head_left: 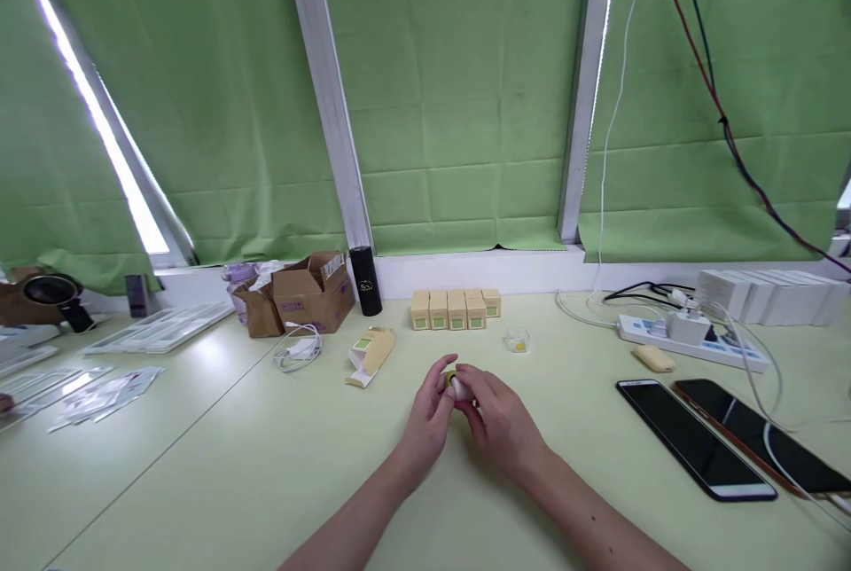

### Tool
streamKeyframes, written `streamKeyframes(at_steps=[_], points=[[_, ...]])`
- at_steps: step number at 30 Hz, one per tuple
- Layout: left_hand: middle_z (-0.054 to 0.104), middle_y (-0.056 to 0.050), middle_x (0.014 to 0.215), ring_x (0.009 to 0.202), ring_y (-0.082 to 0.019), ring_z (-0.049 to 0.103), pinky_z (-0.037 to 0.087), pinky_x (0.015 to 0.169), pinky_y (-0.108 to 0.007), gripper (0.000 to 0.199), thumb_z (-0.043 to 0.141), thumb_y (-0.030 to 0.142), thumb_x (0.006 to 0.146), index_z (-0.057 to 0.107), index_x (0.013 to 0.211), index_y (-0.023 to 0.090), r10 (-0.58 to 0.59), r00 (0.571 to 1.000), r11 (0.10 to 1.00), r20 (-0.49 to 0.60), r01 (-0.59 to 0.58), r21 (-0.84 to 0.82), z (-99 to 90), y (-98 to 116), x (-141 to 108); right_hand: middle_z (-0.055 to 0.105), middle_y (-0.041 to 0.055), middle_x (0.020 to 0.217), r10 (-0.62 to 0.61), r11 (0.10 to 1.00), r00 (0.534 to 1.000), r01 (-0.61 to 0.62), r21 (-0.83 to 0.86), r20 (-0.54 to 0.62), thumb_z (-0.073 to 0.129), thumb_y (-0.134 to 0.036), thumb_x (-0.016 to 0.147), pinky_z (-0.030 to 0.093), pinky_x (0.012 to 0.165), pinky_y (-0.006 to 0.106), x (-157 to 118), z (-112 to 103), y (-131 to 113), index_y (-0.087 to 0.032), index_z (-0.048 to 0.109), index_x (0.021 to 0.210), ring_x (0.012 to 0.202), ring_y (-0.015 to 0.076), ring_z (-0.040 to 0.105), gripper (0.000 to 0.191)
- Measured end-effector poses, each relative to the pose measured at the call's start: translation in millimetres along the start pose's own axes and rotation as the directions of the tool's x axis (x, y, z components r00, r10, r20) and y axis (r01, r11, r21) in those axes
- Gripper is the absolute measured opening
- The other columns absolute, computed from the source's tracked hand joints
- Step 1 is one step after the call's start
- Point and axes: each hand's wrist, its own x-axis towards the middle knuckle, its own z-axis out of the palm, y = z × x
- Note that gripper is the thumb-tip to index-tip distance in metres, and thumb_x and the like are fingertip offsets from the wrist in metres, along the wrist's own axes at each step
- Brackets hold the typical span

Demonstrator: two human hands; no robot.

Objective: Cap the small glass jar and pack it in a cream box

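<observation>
Both hands meet above the table point(319, 482), near the middle of the view. Between their fingertips is a small white and yellow-green object point(460, 387), partly covered by the fingers. My left hand point(429, 411) is closed on its left side, and my right hand point(500, 420) is closed round its right side. Beyond the hands stands a group of small tan boxes point(457, 311) with green labels. An opened tan box point(372, 355) lies to the left of the hands. A small clear container point(517, 340) with something yellow in it sits behind them to the right.
At the back left are an open cardboard box point(309, 296), a black cylinder point(365, 281) and a white cable point(299, 348). Two phones point(691, 438), a power strip point(722, 349) and white boxes point(771, 297) occupy the right. Plastic packets point(106, 394) lie far left.
</observation>
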Motion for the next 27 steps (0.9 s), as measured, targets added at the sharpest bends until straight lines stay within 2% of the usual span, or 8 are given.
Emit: streamKeyframes(at_steps=[2,4,7,12,19,27], points=[[0.061,-0.011,0.137,0.126,-0.025,0.058,0.046,0.109,-0.040,0.050,0.056,0.044,0.098,0.050,0.143,0.023,-0.017,1.000,1.000,0.025,0.016,0.002,-1.0,-1.3,-1.3,0.071,0.0112,0.120,0.011,1.000,1.000,-0.011,0.011,0.016,0.046,-0.009,0.096,0.062,0.083,0.039,-0.3,-0.3,1.3,-0.025,0.051,0.132,0.105,0.0242,0.070,0.039],[0.059,-0.011,0.139,0.128,-0.026,0.056,0.046,0.109,-0.040,0.056,0.059,0.046,0.097,0.046,0.146,0.024,-0.034,0.997,0.999,0.067,0.034,-0.008,-0.7,-2.4,-2.4,0.071,0.0103,0.117,0.030,0.999,0.999,-0.030,0.022,0.029,0.047,-0.008,0.094,0.062,0.082,0.038,-0.9,-0.4,1.9,-0.025,0.050,0.133,0.103,0.0236,0.070,0.043],[0.065,-0.010,0.121,0.116,-0.024,0.061,0.049,0.104,-0.039,0.067,0.062,0.048,0.095,0.037,0.152,0.023,-0.041,0.994,0.999,0.104,0.043,-0.020,0.5,-3.7,-3.2,0.071,0.0089,0.113,0.052,0.998,0.998,-0.053,0.032,0.044,0.047,-0.004,0.089,0.062,0.078,0.037,-1.8,-0.2,1.1,-0.025,0.049,0.133,0.097,0.0225,0.070,0.048],[0.065,-0.005,0.103,0.104,-0.021,0.062,0.050,0.099,-0.038,0.064,0.057,0.052,0.097,0.038,0.152,0.024,-0.059,0.995,0.998,0.078,0.058,0.010,-0.2,-2.5,-2.5,0.070,0.0090,0.115,0.039,0.998,0.998,-0.041,0.051,0.057,0.049,-0.002,0.085,0.062,0.081,0.038,-2.3,-0.3,-0.8,-0.025,0.049,0.131,0.100,0.0226,0.069,0.052],[0.062,-0.006,0.106,0.106,-0.021,0.060,0.049,0.098,-0.036,0.063,0.060,0.054,0.095,0.042,0.148,0.025,-0.043,0.998,0.999,0.056,0.043,-0.010,-1.5,-3.2,-0.6,0.068,0.0113,0.125,0.035,0.999,0.999,-0.036,0.038,0.022,0.047,-0.005,0.091,0.062,0.090,0.042,-6.3,5.3,5.5,-0.024,0.053,0.129,0.114,0.0249,0.068,0.043],[0.060,-0.005,0.106,0.104,-0.020,0.059,0.048,0.095,-0.036,0.062,0.062,0.052,0.095,0.040,0.146,0.025,-0.023,0.998,0.998,0.057,0.026,-0.051,-0.9,-5.5,0.1,0.069,0.0120,0.127,0.048,0.997,0.998,-0.047,0.057,-0.027,0.048,-0.007,0.093,0.062,0.093,0.043,-7.0,8.2,5.2,-0.023,0.057,0.127,0.115,0.0246,0.069,0.038]])
